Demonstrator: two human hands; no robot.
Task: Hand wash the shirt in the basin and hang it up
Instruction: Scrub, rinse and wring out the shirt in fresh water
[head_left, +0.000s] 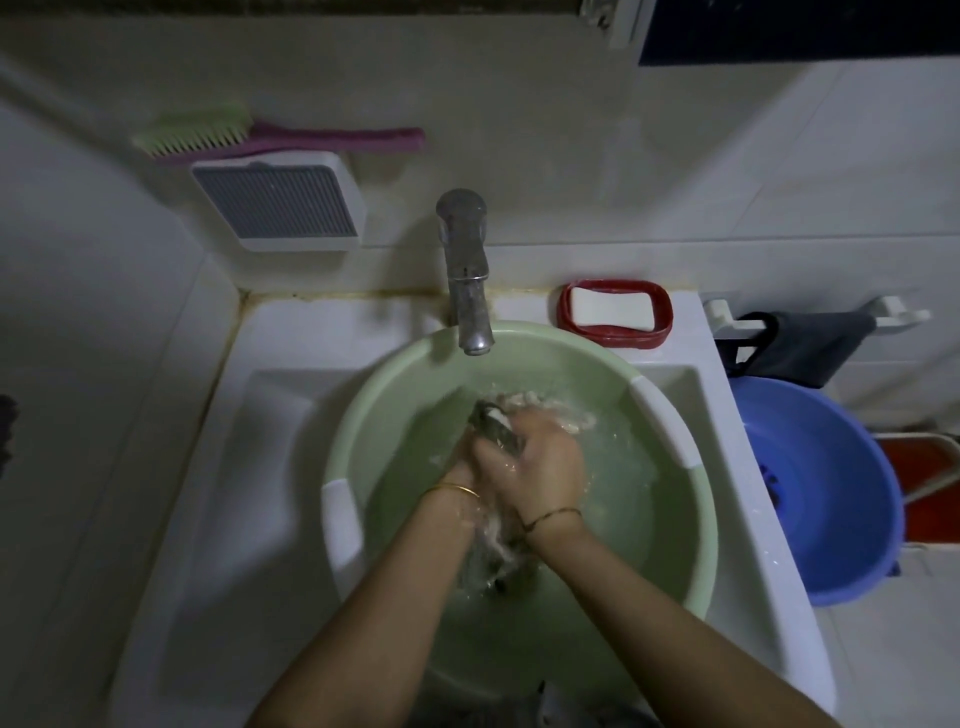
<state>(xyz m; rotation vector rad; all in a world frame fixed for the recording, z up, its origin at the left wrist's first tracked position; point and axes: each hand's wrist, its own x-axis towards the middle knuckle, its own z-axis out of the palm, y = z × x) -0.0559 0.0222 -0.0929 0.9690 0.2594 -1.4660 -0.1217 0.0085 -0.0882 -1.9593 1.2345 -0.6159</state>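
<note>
Two hands meet over the water in the green basin (395, 384), which sits in the white sink (270, 415) under the faucet (470, 280). The right hand (537, 465) lies on top with its fingers curled round a bunched wad of the wet shirt (545, 410). The left hand (461, 465), partly covered by it, grips the same wad from the other side. The shirt pokes out pale and crumpled just beyond the knuckles, runs between the two palms, and trails down under the wrists into the water near the basin's middle.
</note>
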